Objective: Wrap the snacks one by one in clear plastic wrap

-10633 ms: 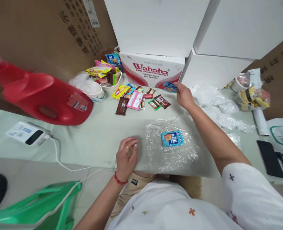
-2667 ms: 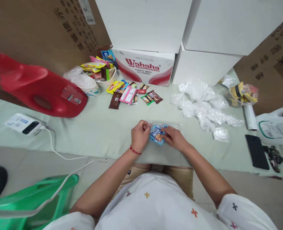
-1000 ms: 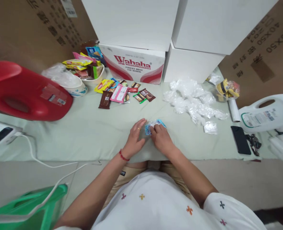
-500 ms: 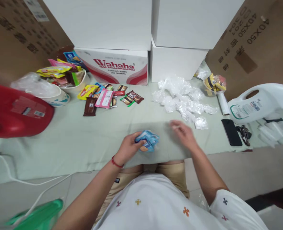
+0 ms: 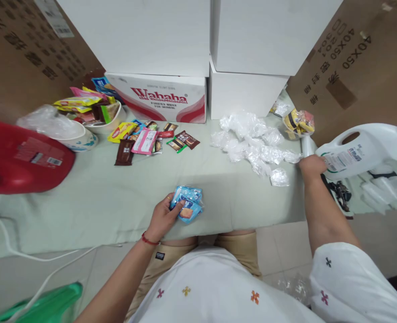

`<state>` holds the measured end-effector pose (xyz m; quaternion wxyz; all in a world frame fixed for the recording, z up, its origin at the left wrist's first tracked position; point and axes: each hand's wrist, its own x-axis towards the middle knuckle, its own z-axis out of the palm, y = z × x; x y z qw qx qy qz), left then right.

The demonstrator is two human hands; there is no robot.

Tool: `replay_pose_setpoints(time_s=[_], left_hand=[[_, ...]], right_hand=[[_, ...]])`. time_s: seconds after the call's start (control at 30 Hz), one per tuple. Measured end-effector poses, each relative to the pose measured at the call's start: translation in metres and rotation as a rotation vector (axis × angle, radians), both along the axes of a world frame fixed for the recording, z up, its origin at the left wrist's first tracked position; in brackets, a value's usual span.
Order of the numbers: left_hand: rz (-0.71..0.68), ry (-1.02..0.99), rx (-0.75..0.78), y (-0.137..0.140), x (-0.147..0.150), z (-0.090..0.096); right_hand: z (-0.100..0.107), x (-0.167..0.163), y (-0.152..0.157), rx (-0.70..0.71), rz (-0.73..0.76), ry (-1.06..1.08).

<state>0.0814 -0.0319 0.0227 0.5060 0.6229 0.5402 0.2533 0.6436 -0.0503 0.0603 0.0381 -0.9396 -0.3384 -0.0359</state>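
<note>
Several blue snack packets, each with a biscuit pictured on it, are pinched in my left hand, thumb on top, just above the near part of the cloth-covered table. Off to the right, my right hand is closed at the lower end of a white roll; its fingertips are largely hidden. Beside that hand lies a white detergent bottle. The hand and wrist partly cover a black phone.
Crumpled clear plastic packets lie right of centre. Loose snacks sit before the Wahaba box. A snack-filled bowl and a red jug stand left; a tub of yellow packets is back right. Keys lie right.
My right hand has swung right from the table's middle to the white roll. My left hand, still holding the blue packets, has shifted left and the packets are fanned out more.
</note>
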Motion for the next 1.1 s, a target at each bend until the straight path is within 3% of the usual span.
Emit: replay_pose_setpoints(time_s=[0.1, 0.2, 0.37, 0.5, 0.6, 0.73, 0.97, 1.1], left_hand=[[-0.006, 0.028, 0.026, 0.000, -0.003, -0.001], [-0.017, 0.042, 0.039, 0.000, -0.004, -0.002], [-0.026, 0.082, 0.055, 0.000, -0.005, 0.000], [-0.030, 0.064, 0.033, 0.000, -0.006, 0.000], [-0.038, 0.062, 0.029, 0.000, -0.006, 0.000], [-0.044, 0.040, 0.034, 0.000, -0.006, 0.001], [-0.038, 0.061, 0.039, 0.000, -0.007, 0.000], [-0.030, 0.051, 0.033, -0.002, -0.009, -0.001]], right_hand=[[0.004, -0.005, -0.002, -0.051, -0.220, 0.038], [0.011, -0.013, -0.020, -0.027, -0.312, 0.079], [0.021, -0.038, -0.094, -0.010, -0.317, 0.051], [0.016, -0.058, -0.159, 0.051, -0.286, 0.015], [0.008, -0.060, -0.180, 0.098, -0.216, 0.065], [0.000, -0.048, -0.162, 0.082, -0.168, 0.087], [-0.003, -0.027, -0.084, 0.071, -0.025, 0.090], [0.003, -0.023, -0.046, 0.089, -0.017, 0.105]])
